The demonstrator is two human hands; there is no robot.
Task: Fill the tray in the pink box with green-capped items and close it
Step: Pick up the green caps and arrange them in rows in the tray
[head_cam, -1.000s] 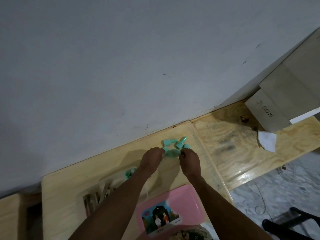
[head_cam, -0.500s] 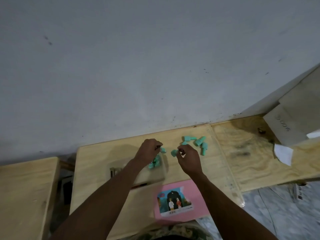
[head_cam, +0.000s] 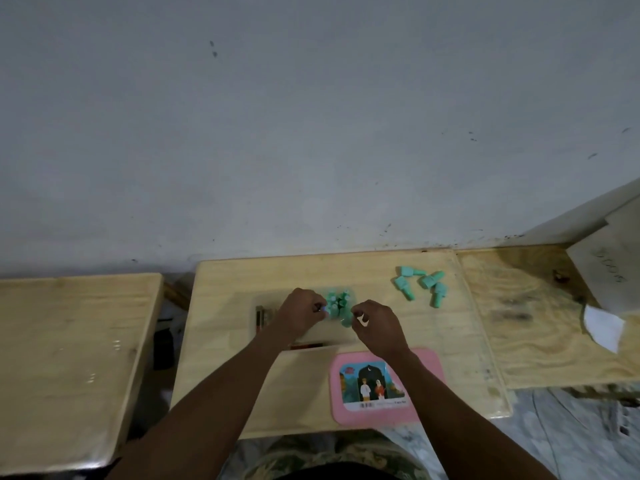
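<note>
Work surface: pale wooden table (head_cam: 239,393) set against a grey wall, with a second table (head_cam: 69,341) on the left and a darker-grained one (head_cam: 540,323) on the right.

1. Tray (head_cam: 277,299), shallow, faint in outline, at mid-table under both hands. Some dark pieces (head_cam: 262,315) lie at its left end. Blur hides whether it sits inside a box.
2. Standing cluster of green-capped items (head_cam: 338,299), upright and packed close, at the tray's right end, between the two hands.
3. Left hand (head_cam: 300,311): fingers curled, thumb and forefinger pinched on a small pale-tipped piece (head_cam: 323,308) right against the cluster. Whether it is one of the green-capped kind cannot be told.
4. Right hand (head_cam: 378,328): thumb and forefinger closed on a single green-capped item (head_cam: 345,322), held just at the cluster's near right edge, the other fingers loosely bent.
5. Loose green-capped items (head_cam: 420,285), a handful lying on their sides, on the table's far right, well apart from the tray.
6. Pink box lid (head_cam: 429,362), flat, with a picture label, at the near edge beneath the right forearm and beside the tray.
7. Grey card sheets (head_cam: 609,258) and a white paper scrap (head_cam: 602,329) on the right table.
</note>
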